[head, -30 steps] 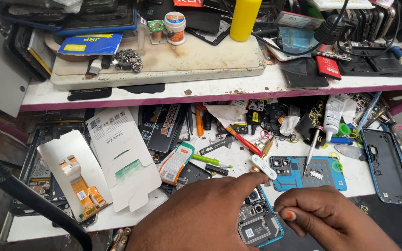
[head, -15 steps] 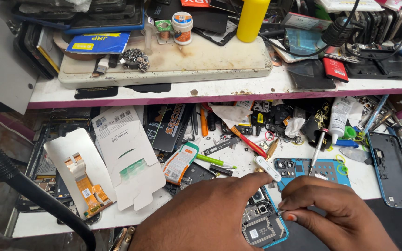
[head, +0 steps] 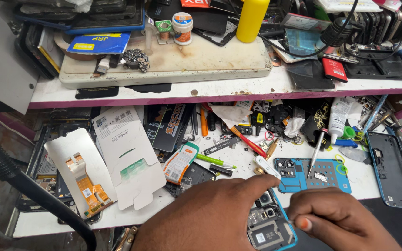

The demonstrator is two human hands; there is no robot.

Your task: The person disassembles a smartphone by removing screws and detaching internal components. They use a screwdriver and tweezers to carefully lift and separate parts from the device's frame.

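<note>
Cluttered white table (head: 238,160) below a crowded shelf (head: 173,90) carries phone parts and tools. At the near edge lies an opened phone (head: 271,225) with a blue rim, its circuit boards showing. Left hand (head: 210,216) rests over its left side, index finger stretched across the top end, grip loose and holding nothing that shows. Right hand (head: 338,223) sits just beside the phone on the right, fingers pinched shut on a thin tool (head: 294,222) whose tip touches the phone's inside. Just behind lie a blue phone cover (head: 315,174) with a screwdriver (head: 316,151) on it, and a white screen panel (head: 82,169) far left
</note>
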